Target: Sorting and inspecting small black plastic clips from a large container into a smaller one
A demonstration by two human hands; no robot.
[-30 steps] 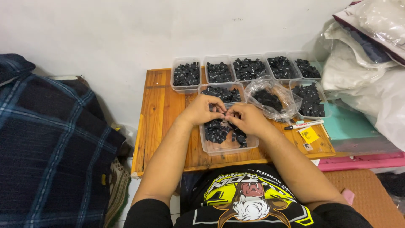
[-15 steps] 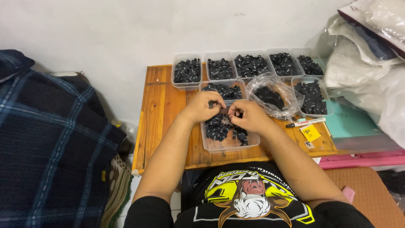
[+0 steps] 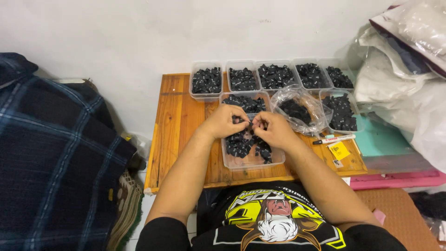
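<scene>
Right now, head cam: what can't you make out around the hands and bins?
- What the left hand and right hand pinch: their own fingers cover it, and it is too small.
- The small black pieces in the near clear tub: too small to tell their kind.
- Contents of the clear plastic bag: blurred by crinkled film.
- The white bags at right: cut off by the frame edge.

This looks like a room in a home used for small piecework: a low wooden table (image 3: 179, 125) pushed against a bare white wall (image 3: 186, 32), clear plastic tubs (image 3: 206, 82) of small black pieces in rows, stuffed plastic bags (image 3: 409, 79) piled beside (a plaid blanket (image 3: 51, 153) lies opposite).
</scene>
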